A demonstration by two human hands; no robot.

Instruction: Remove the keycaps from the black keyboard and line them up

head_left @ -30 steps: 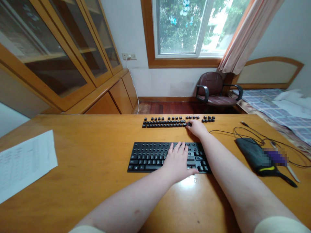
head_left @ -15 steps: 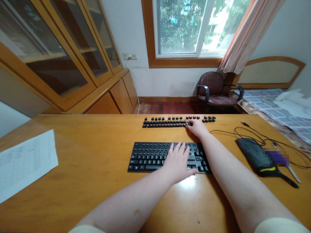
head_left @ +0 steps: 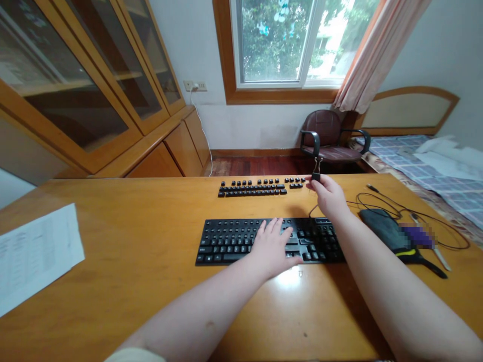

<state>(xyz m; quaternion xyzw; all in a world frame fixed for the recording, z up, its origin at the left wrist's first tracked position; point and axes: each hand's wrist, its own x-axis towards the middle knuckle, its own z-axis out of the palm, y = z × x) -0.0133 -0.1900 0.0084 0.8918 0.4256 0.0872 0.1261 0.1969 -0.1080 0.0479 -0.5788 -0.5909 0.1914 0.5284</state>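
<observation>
A black keyboard (head_left: pixel 230 241) lies in the middle of the wooden desk (head_left: pixel 151 216). My left hand (head_left: pixel 272 246) rests flat on its right half, fingers spread. Beyond the keyboard, loose black keycaps (head_left: pixel 256 186) are laid out in rows. My right hand (head_left: pixel 329 196) is raised just right of those rows. Its fingers pinch a small wire keycap puller (head_left: pixel 316 165) with a black keycap (head_left: pixel 316 177) in it.
A printed sheet of paper (head_left: pixel 35 254) lies at the desk's left edge. A black pouch (head_left: pixel 383 229), thin cables (head_left: pixel 377 201) and a pen-like tool sit at the right. Past the desk are a brown chair (head_left: pixel 328 138), a glass-door cabinet (head_left: pixel 86 85) and a bed.
My right hand has lifted off the keycap rows and moved slightly right, now holding the puller with a keycap up in the air. My left hand stays on the keyboard.
</observation>
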